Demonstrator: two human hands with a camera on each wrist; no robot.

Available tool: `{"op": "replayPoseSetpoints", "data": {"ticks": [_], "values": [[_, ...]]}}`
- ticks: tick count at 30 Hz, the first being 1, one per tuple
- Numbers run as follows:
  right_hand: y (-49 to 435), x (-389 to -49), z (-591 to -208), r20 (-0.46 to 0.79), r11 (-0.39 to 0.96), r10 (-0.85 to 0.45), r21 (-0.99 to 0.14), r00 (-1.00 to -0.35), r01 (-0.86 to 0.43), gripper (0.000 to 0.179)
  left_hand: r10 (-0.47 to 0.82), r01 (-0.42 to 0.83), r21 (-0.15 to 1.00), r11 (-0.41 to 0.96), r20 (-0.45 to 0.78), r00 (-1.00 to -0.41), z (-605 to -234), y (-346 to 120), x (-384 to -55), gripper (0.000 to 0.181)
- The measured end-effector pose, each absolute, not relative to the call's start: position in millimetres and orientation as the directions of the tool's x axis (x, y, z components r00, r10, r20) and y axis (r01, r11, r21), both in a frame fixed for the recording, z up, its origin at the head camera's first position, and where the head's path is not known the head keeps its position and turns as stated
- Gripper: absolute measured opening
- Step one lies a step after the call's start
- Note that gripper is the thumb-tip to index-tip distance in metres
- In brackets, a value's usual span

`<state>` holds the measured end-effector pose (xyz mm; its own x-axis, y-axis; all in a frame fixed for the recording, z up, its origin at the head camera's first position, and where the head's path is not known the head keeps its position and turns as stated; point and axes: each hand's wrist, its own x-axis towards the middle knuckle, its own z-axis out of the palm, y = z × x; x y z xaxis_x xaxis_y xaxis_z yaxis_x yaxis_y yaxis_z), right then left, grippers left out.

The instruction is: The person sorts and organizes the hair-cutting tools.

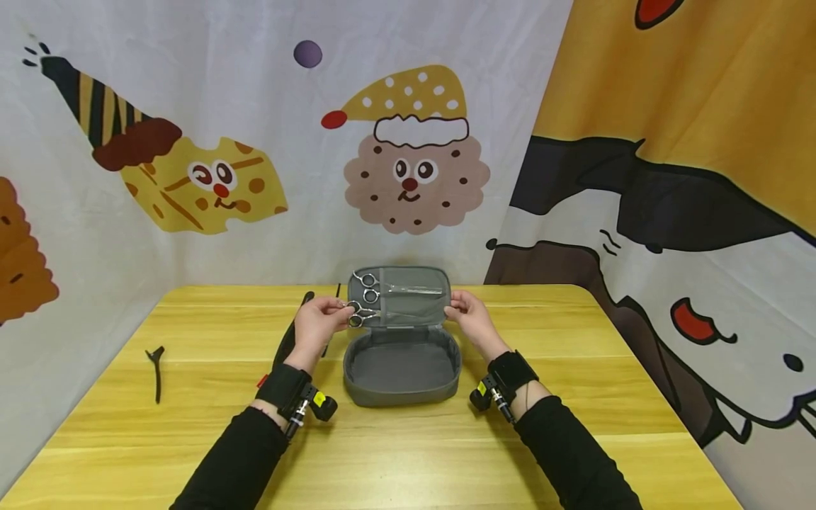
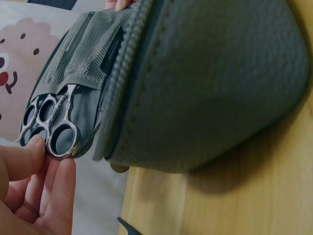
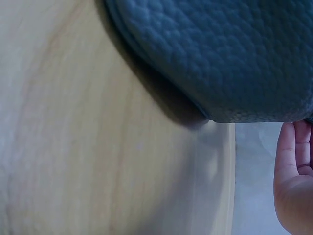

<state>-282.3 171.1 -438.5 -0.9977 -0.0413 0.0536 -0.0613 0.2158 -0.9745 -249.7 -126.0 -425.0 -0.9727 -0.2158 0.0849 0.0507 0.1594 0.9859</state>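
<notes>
A grey zip case [image 1: 401,393] lies open on the table, its lid raised at the back. Two pairs of silver scissors sit in the lid's mesh pocket [image 2: 88,49], finger rings sticking out to the left. My left hand [image 1: 319,322] pinches the rings of the lower scissors [image 2: 68,105] between thumb and fingers. Above them are the upper scissors [image 1: 372,287], their blades inside the pocket. The right hand [image 1: 473,322] grips the right edge of the lid, thumb in front. In the right wrist view the case [image 3: 220,58] hides most of those fingers.
A black hair clip [image 1: 156,372] lies on the table [image 1: 210,439] at the left. Behind my left wrist is a long black object [image 1: 287,343], partly hidden, with a thin black item beside it. A cartoon-printed cloth [image 1: 242,71] hangs behind the table.
</notes>
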Motion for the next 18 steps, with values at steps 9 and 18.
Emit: {"op": "replayPoseSetpoints", "data": {"ticks": [9, 18], "values": [[172, -282, -439, 0.065, 0.215, -0.043, -0.974, -0.997, -0.073, 0.023, -0.226, 0.044, 0.979, 0.197, 0.089, -0.970, -423, -115, -251, 0.017], [170, -282, -439, 0.061, 0.222, -0.030, -0.973, -0.998, -0.066, 0.023, -0.234, 0.037, 0.981, 0.190, 0.082, -0.969, -421, -110, -250, 0.018]]}}
